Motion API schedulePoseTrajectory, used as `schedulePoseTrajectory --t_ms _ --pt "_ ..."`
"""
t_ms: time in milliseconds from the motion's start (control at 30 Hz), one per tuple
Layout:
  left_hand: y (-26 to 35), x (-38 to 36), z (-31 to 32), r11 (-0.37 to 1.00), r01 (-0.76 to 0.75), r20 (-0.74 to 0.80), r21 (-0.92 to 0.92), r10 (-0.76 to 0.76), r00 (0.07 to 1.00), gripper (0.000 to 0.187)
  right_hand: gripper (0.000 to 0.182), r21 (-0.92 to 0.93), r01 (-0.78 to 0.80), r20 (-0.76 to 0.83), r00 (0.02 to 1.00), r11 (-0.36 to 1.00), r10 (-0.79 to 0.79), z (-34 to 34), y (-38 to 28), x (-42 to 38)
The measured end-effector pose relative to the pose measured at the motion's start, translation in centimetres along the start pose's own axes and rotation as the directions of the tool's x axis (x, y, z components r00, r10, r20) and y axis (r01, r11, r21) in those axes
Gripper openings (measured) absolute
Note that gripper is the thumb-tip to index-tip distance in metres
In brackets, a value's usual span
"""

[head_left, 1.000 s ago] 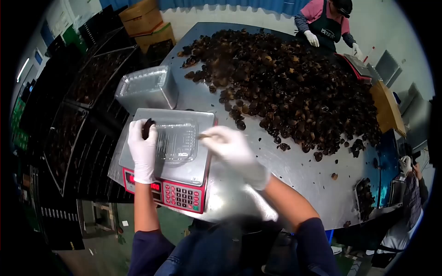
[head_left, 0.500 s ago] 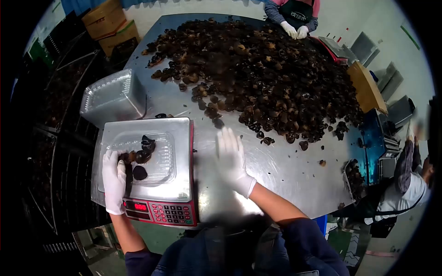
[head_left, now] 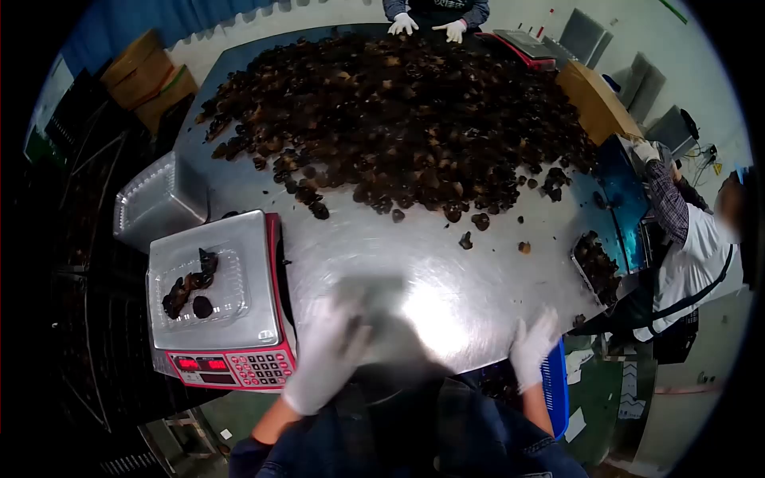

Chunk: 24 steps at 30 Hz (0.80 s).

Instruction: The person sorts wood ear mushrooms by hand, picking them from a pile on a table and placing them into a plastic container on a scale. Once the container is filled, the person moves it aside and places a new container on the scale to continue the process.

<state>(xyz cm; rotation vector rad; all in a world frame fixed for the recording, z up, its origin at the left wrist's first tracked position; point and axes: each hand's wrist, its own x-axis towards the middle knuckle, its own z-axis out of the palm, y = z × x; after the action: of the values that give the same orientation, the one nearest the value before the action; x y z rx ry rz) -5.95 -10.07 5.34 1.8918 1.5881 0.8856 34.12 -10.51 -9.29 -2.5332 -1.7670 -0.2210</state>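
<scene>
Both gloved hands off the loaded scale

Your right hand (head_left: pixel 535 346), well to the right of the red-trimmed digital scale (head_left: pixel 259 271), is open, fingers nearly straight, with nothing visible in it. It is by the table's near edge, over the blue basket (head_left: pixel 555 390). Your left hand (head_left: pixel 328 354) is just beside the scale's near right corner, blurred; it looks loosely open, but you cannot tell whether it grips anything.

On the scale's platter sits a clear plastic container (head_left: pixel 233 279) with a few dark wood-ear-like pieces (head_left: pixel 182 293) in it. The scale's red display is lit, its digits too small to read.

Just beyond the scale stands a stack of clear containers (head_left: pixel 163 199). Far right of it, a filled tray (head_left: pixel 596 271) lies near a co-worker in a white apron (head_left: pixel 685 263). Beyond the scale spreads a broad dark mound (head_left: pixel 398 119), and past that another person's gloved hands (head_left: pixel 455 30) rest at its far edge.
</scene>
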Motion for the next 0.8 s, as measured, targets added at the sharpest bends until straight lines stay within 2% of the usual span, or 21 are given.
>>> schedulePoseTrajectory --t_ms 33,67,100,167,200,233,267,300,367,400,433,500,533,567,633,667,733,767,800 --pt "-0.1 0.9 3.1 0.996 -0.004 0.034 -0.088 0.007 0.999 0.051 0.076 -0.126 -0.142 0.142 0.977 0.982 0.16 0.1 5.3 -1.7" --pt "-1.2 1.6 5.9 0.994 -0.023 0.138 -0.104 0.037 0.99 0.061 0.074 -0.193 -0.295 0.201 0.921 0.936 0.332 -0.3 9.3 -3.6" --pt "-2.1 2.7 9.1 0.994 -0.027 0.146 -0.11 0.043 0.988 0.061 0.072 -0.269 -0.434 0.249 0.831 0.86 0.497 -1.1 12.1 -5.3" --pt "-3.5 5.2 15.3 0.992 -0.104 0.207 0.071 0.087 0.975 0.072 0.069 -0.259 -0.42 0.135 0.876 0.87 0.463 -3.1 14.2 -7.2" --pt "-3.9 6.7 17.9 0.991 -0.11 0.215 0.07 0.093 0.972 0.072 0.061 -0.165 -0.298 -0.081 0.954 0.94 0.288 -1.9 15.8 -7.9" --pt "-4.1 8.8 20.3 0.971 -0.143 0.131 0.191 0.119 0.984 0.075 0.061 -0.162 -0.31 -0.083 0.95 0.937 0.3 -2.4 15.4 -7.2" --pt "-3.5 10.5 21.8 0.937 -0.164 0.046 0.309 0.158 0.986 0.078 0.054 0.037 -0.182 -0.151 0.971 0.983 0.185 -3.6 13.7 -5.6" --pt "-2.5 11.5 22.5 0.935 -0.176 0.051 0.308 0.168 0.984 0.078 0.049 0.221 -0.027 -0.241 0.967 0.975 0.081 -4.6 11.9 -3.7" --pt "-0.7 13.5 23.2 0.959 -0.052 -0.046 0.279 0.068 0.997 0.081 0.041 0.513 0.082 -0.235 0.971 0.854 0.048 -5.5 7.7 0.7" --pt "-0.3 14.0 23.6 0.956 -0.089 -0.119 0.28 0.126 0.985 0.069 0.04 0.566 0.108 -0.207 0.978 0.817 0.014 -5.7 5.9 3.0" --pt "-0.4 14.2 23.6 0.953 -0.089 -0.119 0.29 0.128 0.985 0.069 0.039 0.62 0.135 -0.182 0.983 0.773 -0.025 -5.4 3.9 5.2" --pt "-1.1 14.4 23.4 0.987 -0.073 -0.054 0.146 0.081 0.995 0.048 0.04 0.657 0.231 -0.242 0.966 0.718 -0.091 -3.8 -0.1 9.3" --pt "-2.2 14.6 23.7 0.975 -0.178 -0.153 0.135 0.198 0.968 0.022 0.039 0.655 0.17 -0.18 0.981 0.737 -0.066 -3.5 -2.3 11.1" --pt "-2.8 14.7 23.2 0.974 -0.176 -0.157 0.143 0.198 0.968 0.022 0.039 0.648 0.109 -0.117 0.992 0.754 -0.043 -2.9 -3.9 12.7" --pt "-3.5 14.7 21.4 0.972 -0.224 -0.25 0.064 0.233 0.94 0.012 0.03 0.56 0.12 -0.085 0.993 0.82 -0.088 -0.6 -5.7 15.5" --pt "-3.5 14.4 20.2 0.979 -0.172 -0.326 0.111 0.199 0.924 0.014 0.018 0.565 0.18 -0.129 0.983 0.806 -0.129 -0.5 -5.6 15.8" --pt "-5.2 13.7 17.8 0.989 -0.109 -0.367 0.098 0.138 0.92 0.018 0.013 0.649 0.216 -0.159 0.976 0.73 -0.148 -1.6 -5.0 14.2" --pt "-5.2 13.6 16.6 0.994 -0.057 -0.378 0.096 0.09 0.922 0.022 0.012 0.65 0.229 -0.117 0.972 0.724 -0.203 -3.7 -3.7 12.3" --pt "-5.2 13.7 15.9 0.999 0.0 -0.41 0.046 0.019 0.912 0.023 0.01 0.552 0.251 -0.022 0.958 0.795 -0.286 -6.0 -2.2 10.3"
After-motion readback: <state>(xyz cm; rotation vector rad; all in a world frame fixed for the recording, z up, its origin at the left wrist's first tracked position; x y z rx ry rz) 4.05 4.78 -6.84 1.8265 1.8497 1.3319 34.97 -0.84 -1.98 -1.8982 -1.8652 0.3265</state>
